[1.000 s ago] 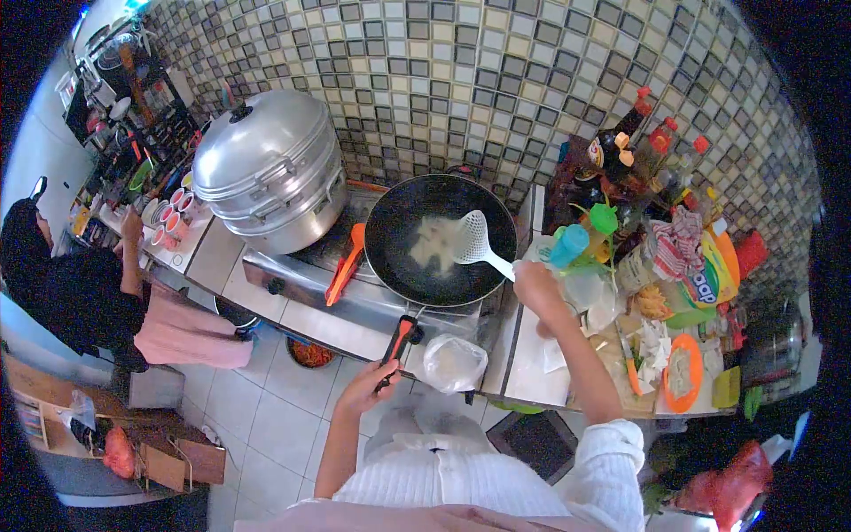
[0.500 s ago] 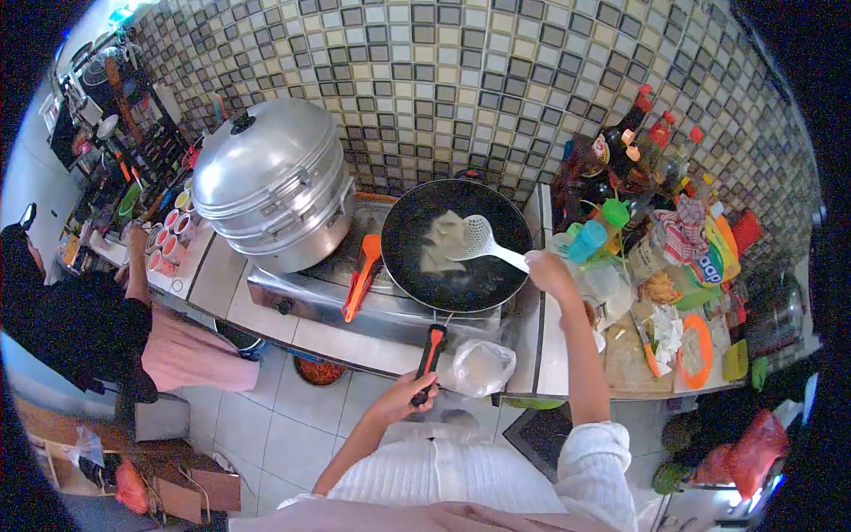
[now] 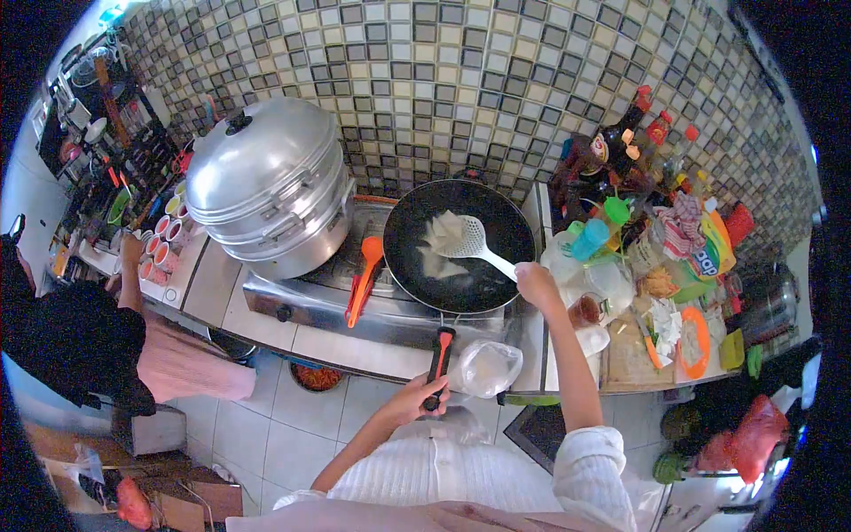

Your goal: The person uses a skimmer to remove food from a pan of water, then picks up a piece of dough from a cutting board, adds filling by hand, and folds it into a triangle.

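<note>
My left hand point(image 3: 418, 399) is wrapped round the black and red handle of a dark wok point(image 3: 412, 266), which sits on the gas stove point(image 3: 275, 301). With my right hand point(image 3: 537, 285) I grip the handle of a white slotted spatula point(image 3: 476, 238). Its perforated head is inside the wok, touching pale flat pieces of food point(image 3: 443, 232). Another pale piece lies just below them on the wok's surface. An orange spoon point(image 3: 368, 257) rests on the stove left of the wok. Close to my left hand, a clear plastic bag point(image 3: 487, 368) sits at the counter edge.
A large aluminium steamer pot point(image 3: 266, 186) stands left of the wok. To the right are sauce bottles point(image 3: 612, 142), a cutting board point(image 3: 625, 355), a knife point(image 3: 653, 346) and an orange plate point(image 3: 696, 341). A person in black point(image 3: 80, 346) works at the left beside several small cups point(image 3: 161, 253).
The spatula and my right hand have shifted slightly left and down. The pale food has spread, with one piece now apart below the others. My left hand stays on the wok handle.
</note>
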A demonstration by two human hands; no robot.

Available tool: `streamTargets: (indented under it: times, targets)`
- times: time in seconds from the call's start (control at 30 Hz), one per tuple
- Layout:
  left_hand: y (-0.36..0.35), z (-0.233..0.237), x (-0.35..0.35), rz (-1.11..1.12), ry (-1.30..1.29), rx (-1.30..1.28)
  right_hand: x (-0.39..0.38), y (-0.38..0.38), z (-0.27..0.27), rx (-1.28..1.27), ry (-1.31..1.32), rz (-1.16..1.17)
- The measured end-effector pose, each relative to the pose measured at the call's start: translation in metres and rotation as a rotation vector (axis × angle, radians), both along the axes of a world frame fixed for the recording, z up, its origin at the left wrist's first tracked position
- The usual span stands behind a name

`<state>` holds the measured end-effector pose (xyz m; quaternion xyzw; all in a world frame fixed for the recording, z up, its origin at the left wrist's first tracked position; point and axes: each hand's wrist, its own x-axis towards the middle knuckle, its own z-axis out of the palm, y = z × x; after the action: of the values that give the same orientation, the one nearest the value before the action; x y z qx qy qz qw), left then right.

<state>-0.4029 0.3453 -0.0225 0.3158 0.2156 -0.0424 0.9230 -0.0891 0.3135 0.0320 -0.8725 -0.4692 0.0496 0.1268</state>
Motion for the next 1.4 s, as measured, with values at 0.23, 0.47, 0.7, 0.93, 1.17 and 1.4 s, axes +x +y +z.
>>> streamTargets:
  times: [0.23, 0.47, 0.7, 0.93, 1.17, 1.4]
  targets:
    - [0.001, 0.007, -0.001, 0.002, 0.05, 0.014, -0.029, 0.007, -0.001, 0.15, 0.194, -0.048]
    - [0.0, 0.006, -0.001, 0.016, 0.004, -0.044, -0.032, 0.003, -0.033, 0.318, 0.243, -0.086]
    - [-0.001, 0.008, 0.0, 0.027, 0.029, -0.022, -0.038, -0.005, -0.048, 0.494, 0.33, -0.163]
    - [-0.002, 0.011, 0.001, 0.038, 0.069, 0.004, -0.042, -0.023, -0.046, 0.658, 0.627, -0.283]
    - [0.0, -0.002, 0.0, 0.009, -0.011, -0.025, -0.042, -0.04, -0.059, 0.739, 0.447, -0.291]
    - [0.0, 0.011, 0.0, 0.014, 0.006, -0.006, -0.055, -0.052, -0.049, 0.663, 0.404, -0.262]
